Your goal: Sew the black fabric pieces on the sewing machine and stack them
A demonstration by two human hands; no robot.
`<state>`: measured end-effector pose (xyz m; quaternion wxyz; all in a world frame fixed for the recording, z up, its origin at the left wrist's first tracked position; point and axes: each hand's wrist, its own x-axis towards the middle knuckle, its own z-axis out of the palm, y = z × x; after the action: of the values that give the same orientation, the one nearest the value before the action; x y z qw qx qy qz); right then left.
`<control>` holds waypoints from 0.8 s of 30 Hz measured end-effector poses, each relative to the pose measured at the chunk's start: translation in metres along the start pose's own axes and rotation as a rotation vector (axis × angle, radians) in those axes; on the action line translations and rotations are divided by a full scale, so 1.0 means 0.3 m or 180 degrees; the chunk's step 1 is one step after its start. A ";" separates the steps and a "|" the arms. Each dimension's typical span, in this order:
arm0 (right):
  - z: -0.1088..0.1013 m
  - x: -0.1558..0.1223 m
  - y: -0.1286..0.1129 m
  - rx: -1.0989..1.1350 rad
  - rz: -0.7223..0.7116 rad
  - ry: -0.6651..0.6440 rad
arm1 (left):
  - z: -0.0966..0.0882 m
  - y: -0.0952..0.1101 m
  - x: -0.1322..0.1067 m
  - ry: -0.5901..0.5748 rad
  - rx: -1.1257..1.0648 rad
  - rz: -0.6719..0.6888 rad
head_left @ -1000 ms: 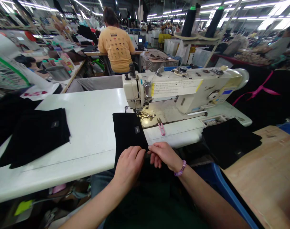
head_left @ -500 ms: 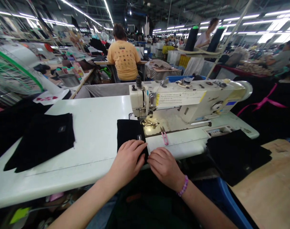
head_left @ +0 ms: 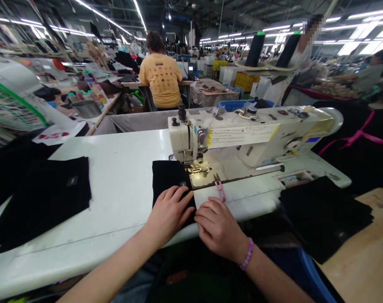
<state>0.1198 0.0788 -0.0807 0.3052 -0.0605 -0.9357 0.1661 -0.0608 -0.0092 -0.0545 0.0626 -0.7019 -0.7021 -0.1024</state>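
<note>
A black fabric piece [head_left: 167, 174] with a small woven label [head_left: 183, 184] lies on the pale table, its right edge by the presser foot of the sewing machine [head_left: 249, 136]. My left hand [head_left: 170, 210] rests over the fabric just below the label, fingers extended and thumb partly tucked under. My right hand [head_left: 219, 227], with a beaded bracelet on the wrist, is closed at the fabric's lower right edge, fingers curled and pinching there; the fingertips are partly hidden. Pink-handled thread snips [head_left: 220, 188] lie on the machine bed above my right hand.
Stacked black pieces lie on the table's left [head_left: 49, 198] and on the right [head_left: 325, 216], near a brown board [head_left: 364, 244]. A blue bin [head_left: 314, 269] stands below. Thread cones [head_left: 255, 49] rise behind the machine. A person in a yellow shirt [head_left: 161, 80] sits ahead; a fan [head_left: 13, 101] stands left.
The view has shifted slightly closer to the table. Both hands stay at the black fabric piece with little visible movement. A person behind the thread cones has moved right.
</note>
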 end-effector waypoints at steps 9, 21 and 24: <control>0.004 0.089 0.070 -0.0133 0.0046 -0.0125 | 0.022 -0.084 0.060 0.0067 -0.0043 0.0058; 0.031 0.187 0.152 -0.0373 0.0159 -0.0202 | 0.023 -0.099 0.048 0.0520 -0.0305 0.0595; 0.035 0.212 0.165 -0.0454 0.0173 -0.0255 | 0.028 -0.130 0.069 0.0526 -0.0304 0.0635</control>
<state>0.0630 0.1359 -0.0709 0.2578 -0.1008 -0.9547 0.1095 -0.0995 0.0132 -0.0601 0.0966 -0.7595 -0.6157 -0.1864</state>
